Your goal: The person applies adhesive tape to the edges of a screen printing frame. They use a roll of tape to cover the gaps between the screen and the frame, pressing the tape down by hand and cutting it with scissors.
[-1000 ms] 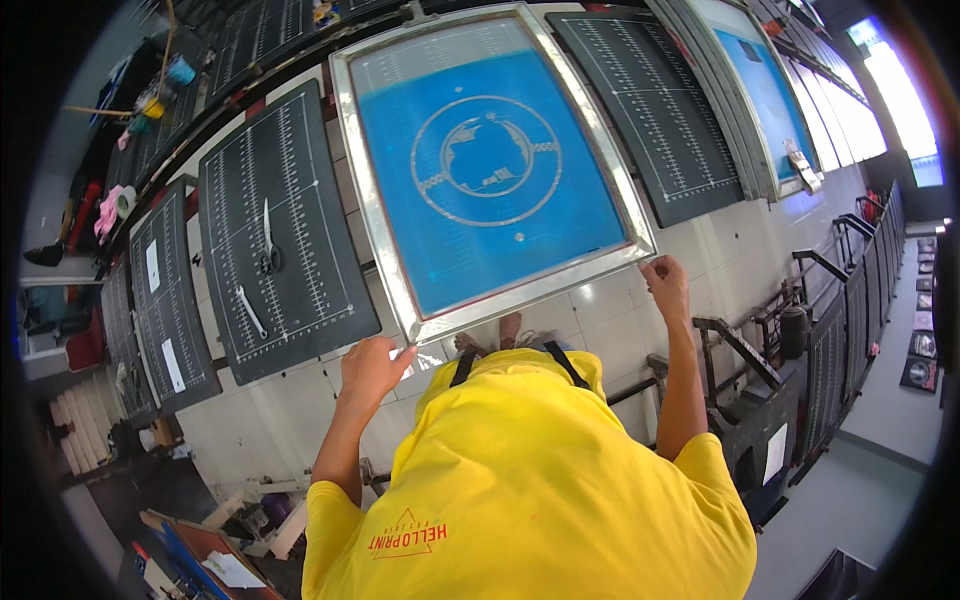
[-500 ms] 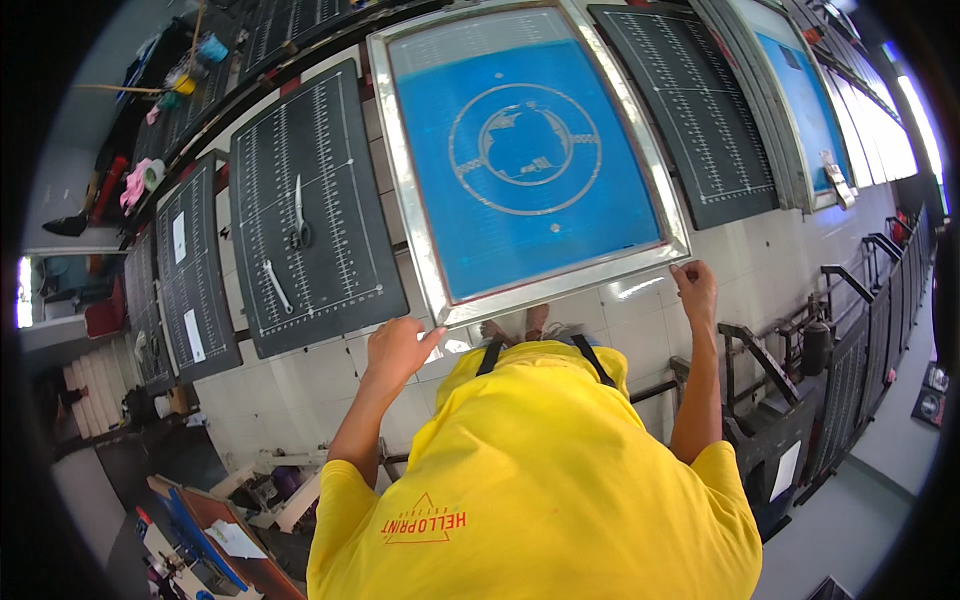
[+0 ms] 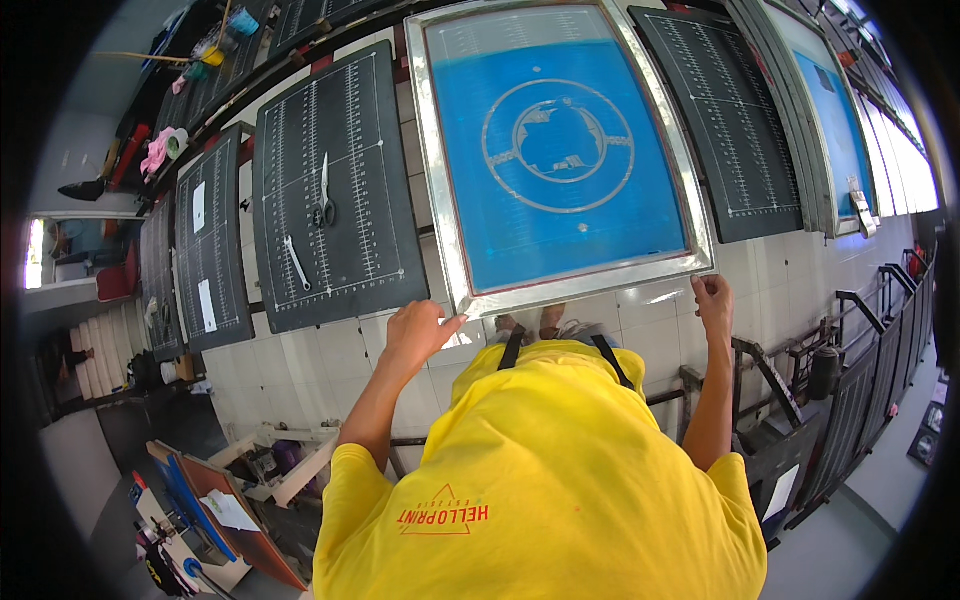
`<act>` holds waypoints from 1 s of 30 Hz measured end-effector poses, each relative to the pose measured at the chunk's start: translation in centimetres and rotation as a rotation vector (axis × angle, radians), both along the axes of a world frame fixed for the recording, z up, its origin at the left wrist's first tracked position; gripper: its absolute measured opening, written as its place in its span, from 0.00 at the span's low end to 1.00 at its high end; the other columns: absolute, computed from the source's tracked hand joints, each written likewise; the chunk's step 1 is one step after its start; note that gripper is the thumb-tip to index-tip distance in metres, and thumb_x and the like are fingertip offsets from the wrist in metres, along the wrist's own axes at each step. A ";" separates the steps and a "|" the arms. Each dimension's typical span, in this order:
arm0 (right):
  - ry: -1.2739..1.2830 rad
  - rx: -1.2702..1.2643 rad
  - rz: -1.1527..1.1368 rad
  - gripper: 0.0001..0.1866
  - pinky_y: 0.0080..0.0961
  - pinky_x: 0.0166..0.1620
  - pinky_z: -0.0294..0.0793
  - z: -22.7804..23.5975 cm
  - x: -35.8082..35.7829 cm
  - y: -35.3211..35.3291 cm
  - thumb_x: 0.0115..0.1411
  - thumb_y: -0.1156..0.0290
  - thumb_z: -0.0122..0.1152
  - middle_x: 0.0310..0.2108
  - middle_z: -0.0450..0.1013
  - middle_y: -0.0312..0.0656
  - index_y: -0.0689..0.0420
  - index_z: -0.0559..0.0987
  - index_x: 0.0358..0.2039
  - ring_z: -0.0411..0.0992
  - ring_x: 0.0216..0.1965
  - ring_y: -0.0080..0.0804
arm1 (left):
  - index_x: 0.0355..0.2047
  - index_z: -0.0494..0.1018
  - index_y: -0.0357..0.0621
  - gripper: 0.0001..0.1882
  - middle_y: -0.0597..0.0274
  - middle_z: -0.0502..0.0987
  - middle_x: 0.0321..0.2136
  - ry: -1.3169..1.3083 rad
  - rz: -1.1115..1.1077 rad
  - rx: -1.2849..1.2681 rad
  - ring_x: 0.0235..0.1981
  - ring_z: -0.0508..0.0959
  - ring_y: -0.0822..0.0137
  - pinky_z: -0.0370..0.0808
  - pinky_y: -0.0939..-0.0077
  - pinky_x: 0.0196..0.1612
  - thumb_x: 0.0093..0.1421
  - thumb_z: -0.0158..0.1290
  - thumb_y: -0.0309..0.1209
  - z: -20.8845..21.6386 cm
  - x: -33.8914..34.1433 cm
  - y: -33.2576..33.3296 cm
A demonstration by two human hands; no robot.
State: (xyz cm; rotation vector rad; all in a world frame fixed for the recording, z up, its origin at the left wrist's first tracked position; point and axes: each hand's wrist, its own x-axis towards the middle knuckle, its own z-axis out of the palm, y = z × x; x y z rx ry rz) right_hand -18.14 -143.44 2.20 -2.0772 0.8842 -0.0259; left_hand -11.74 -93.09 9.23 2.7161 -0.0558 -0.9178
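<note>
screen (image 3: 560,150) was set between black boards (image 3: 725,130) | near-left corner was gripped by left hand (image 3: 416,332), near-right corner by right hand (image 3: 713,303) | scissors (image 3: 325,188) were laid on left board (image 3: 300,185)

The left arm (image 3: 375,410) comes up from the lower part of the picture and leans to the right. The left hand (image 3: 415,330) is just left of the center, fingers bent, thumb poking out to the right. The right arm (image 3: 712,410) goes almost straight up, right of the center. The right hand (image 3: 714,303) is a little higher, fingers curled.
</note>
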 end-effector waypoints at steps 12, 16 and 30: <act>-0.035 -0.496 0.153 0.16 0.36 0.38 0.74 4.9 1.0 1.2 0.62 0.60 0.64 0.31 0.76 0.45 0.60 0.77 0.40 0.76 0.33 0.39 | 0.28 0.82 0.40 0.30 0.47 0.82 0.30 0.101 0.006 -0.049 0.38 0.81 0.46 0.76 0.54 0.41 0.57 0.56 0.59 -0.4 0.5 1.1; -0.385 -0.411 0.359 0.06 0.35 0.37 0.74 8.5 5.2 9.2 0.63 0.72 0.61 0.32 0.75 0.46 0.62 0.78 0.36 0.75 0.33 0.39 | 0.29 0.83 0.41 0.30 0.46 0.82 0.30 0.018 -0.063 -0.100 0.37 0.82 0.45 0.77 0.53 0.41 0.59 0.54 0.59 -1.3 0.2 1.6; -0.375 -0.322 1.429 0.18 0.43 0.56 0.71 3.1 20.9 55.9 0.64 0.62 0.57 0.52 0.69 0.51 0.57 0.76 0.51 0.68 0.54 0.49 | 0.57 0.70 0.51 0.28 0.55 0.78 0.51 -0.033 -0.097 -0.420 0.51 0.78 0.49 0.73 0.53 0.53 0.61 0.54 0.50 -1.6 0.3 2.6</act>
